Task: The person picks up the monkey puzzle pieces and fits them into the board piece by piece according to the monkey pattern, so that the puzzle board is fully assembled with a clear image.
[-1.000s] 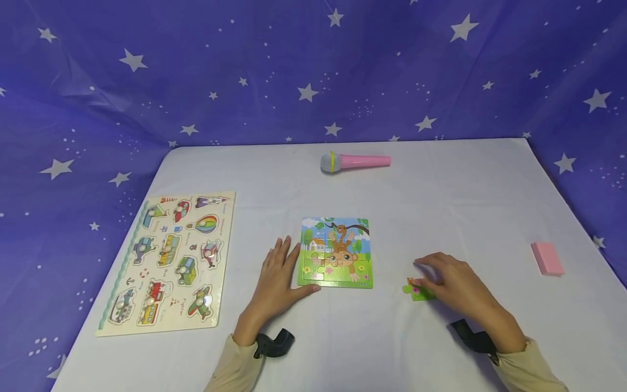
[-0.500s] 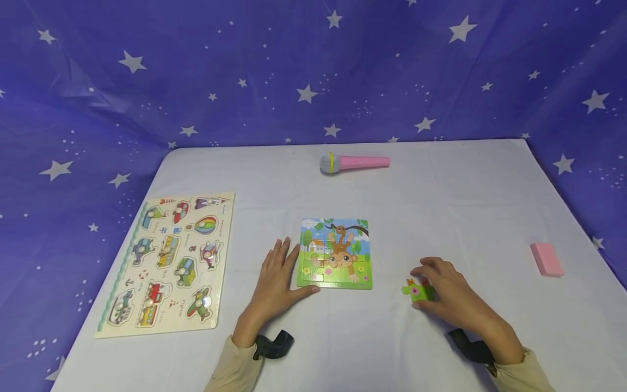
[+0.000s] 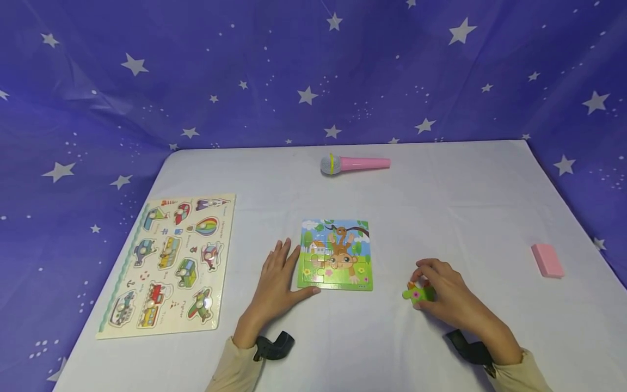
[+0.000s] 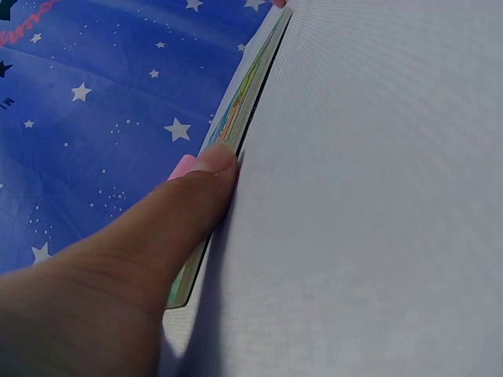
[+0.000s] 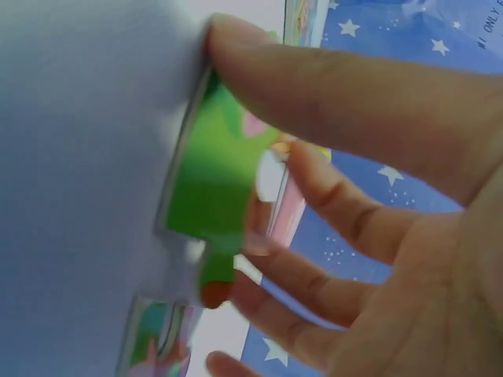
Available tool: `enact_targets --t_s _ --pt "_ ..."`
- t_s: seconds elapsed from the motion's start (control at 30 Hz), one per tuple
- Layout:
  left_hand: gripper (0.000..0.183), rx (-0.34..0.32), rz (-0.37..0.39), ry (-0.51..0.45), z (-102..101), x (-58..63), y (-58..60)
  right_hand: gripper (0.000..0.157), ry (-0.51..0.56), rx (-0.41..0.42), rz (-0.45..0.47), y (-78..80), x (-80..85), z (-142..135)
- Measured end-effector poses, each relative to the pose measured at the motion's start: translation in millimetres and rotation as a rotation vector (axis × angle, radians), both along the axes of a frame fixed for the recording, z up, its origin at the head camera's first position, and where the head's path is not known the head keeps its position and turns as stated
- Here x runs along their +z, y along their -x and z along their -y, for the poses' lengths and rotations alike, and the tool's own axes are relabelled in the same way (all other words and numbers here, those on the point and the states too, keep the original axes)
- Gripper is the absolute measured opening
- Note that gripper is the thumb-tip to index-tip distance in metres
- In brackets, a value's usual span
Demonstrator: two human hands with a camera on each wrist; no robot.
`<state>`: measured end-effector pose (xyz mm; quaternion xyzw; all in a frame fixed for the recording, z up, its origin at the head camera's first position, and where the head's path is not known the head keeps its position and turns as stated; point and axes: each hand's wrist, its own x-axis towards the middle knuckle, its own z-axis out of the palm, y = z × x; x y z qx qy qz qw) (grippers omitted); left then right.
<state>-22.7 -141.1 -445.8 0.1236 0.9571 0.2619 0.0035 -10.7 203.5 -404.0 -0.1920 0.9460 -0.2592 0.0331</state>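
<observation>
A square monkey jigsaw puzzle [image 3: 338, 258] lies flat in the middle of the table. My left hand [image 3: 274, 280] rests along its left side, fingers straight, with the thumb [image 4: 208, 177] against its near edge. To the right, my right hand [image 3: 450, 288] pinches a green puzzle piece [image 3: 416, 295] with a pink flower on it, thumb at the near edge and fingertips at the far edge. In the right wrist view the piece [image 5: 208, 188] looks slightly tilted, and part of another colourful piece [image 5: 157, 334] shows below it. The palm hides part of this area in the head view.
A wooden vehicle peg puzzle [image 3: 168, 267] lies at the left. At the back is a pink toy microphone [image 3: 362, 163], and a pink block [image 3: 547, 260] sits at the right. A starry blue cloth [image 3: 313, 71] stands behind the white table [image 3: 274, 190].
My right thumb has shifted from on top of the green piece to its near edge, and the fingertips have closed in on its far edge. My left hand has stayed in place.
</observation>
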Motion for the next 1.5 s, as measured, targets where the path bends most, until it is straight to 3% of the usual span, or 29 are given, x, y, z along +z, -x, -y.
enact_targets --t_s 0.23,0.43,0.63,1.27,1.5 --pt "0.095 0.002 -0.02 -0.004 0 -3.0 -1.1 0.042 0.018 0.048 -0.081 0.2 -4.3 -1" --pt "0.095 0.006 -0.004 0.001 0 -3.8 -1.7 0.036 0.148 0.091 0.009 0.7 -3.7 -4" --pt "0.095 0.006 -0.013 -0.009 0 -2.5 -2.9 0.031 0.101 0.058 0.077 0.4 -3.4 -4" --pt "0.097 0.001 0.008 0.004 1 -1.4 0.0 0.025 0.217 0.114 0.166 6.0 -8.4 -6" --pt "0.096 -0.002 -0.006 -0.003 0 -0.2 0.7 0.024 0.296 0.182 0.116 14.4 -5.4 10"
